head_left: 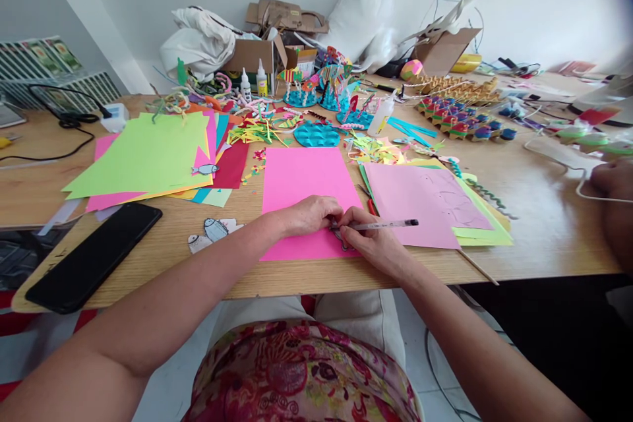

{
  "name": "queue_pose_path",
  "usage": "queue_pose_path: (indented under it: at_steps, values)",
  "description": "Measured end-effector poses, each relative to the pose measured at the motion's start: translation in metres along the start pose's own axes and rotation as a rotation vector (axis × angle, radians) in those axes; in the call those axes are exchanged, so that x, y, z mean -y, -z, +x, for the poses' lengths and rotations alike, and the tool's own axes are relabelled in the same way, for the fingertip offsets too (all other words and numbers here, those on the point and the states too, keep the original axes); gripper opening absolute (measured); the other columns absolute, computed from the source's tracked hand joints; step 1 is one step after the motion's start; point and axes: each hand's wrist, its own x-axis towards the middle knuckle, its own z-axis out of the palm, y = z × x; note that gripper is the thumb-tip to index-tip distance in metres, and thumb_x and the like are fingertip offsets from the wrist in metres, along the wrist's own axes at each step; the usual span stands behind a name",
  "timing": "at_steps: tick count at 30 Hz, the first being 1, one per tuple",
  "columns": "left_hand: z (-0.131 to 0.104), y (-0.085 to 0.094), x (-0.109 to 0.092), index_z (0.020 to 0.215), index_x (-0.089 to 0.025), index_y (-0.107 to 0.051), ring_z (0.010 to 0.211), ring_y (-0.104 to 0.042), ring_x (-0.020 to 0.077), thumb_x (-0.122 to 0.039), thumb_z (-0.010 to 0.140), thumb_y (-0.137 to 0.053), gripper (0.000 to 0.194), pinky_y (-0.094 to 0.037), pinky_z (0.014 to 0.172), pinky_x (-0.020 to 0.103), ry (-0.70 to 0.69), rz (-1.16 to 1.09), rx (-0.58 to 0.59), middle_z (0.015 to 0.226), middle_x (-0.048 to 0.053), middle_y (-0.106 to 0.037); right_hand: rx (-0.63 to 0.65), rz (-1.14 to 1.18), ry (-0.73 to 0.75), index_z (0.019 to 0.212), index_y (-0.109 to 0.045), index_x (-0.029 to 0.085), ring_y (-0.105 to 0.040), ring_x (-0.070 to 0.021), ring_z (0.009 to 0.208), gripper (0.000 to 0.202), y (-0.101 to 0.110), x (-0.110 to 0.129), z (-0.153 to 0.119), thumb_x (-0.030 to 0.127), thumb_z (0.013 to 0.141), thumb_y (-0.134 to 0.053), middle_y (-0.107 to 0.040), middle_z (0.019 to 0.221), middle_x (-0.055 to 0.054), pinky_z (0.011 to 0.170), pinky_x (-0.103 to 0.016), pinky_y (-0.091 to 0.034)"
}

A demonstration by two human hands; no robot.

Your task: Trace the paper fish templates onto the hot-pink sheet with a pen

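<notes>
A bright pink sheet of paper (309, 175) lies on the wooden table in front of me. My right hand (373, 244) grips a pen (388, 225) with a clear barrel and black end cap, low over the sheet's right side. My left hand (314, 214) rests on the same sheet, fingers bent and pressing down a small grey paper cutout (345, 245). Most of that cutout is hidden beneath both hands, and so is the pen's tip. Paper fish cutouts (216, 231) lie left of the sheet, beyond my left forearm.
Coloured sheets (143, 151) are stacked at left, behind a black phone (93, 257). A pink sheet with pencil outlines (415, 201) tops another stack at right, near red-handled scissors (372, 206) and a stick (479, 268). Glue bottles (262, 79) and crafts stand behind. Another person's hand (613, 178) is at far right.
</notes>
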Motion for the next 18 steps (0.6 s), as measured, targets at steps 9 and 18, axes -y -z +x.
queue_pose_path:
  at_steps: [9,18]
  values:
    - [0.0008,-0.0015,0.0023,0.066,-0.012,-0.052,0.063,-0.044,0.0088,0.003,0.071,-0.046,0.018,-0.035,0.06,0.019,0.003,0.002,-0.009,0.068,-0.002,-0.048,-0.019,-0.07,0.001,0.07,-0.047,0.019,-0.039,-0.0101,0.052,0.005,-0.0023,0.0023,0.0008,0.017,0.074,-0.043,-0.045,0.056,0.005,0.048,-0.023,-0.031]
    - [0.0,-0.0002,0.0012,0.064,-0.013,-0.051,0.064,-0.045,0.0088,0.006,0.07,-0.047,0.02,-0.036,0.061,0.018,-0.016,-0.017,-0.015,0.068,-0.002,-0.048,-0.014,-0.104,0.031,0.068,-0.047,0.019,-0.04,-0.0103,0.055,0.007,-0.0022,0.0048,0.0017,0.015,0.073,-0.043,-0.046,0.06,0.004,0.051,-0.024,-0.031]
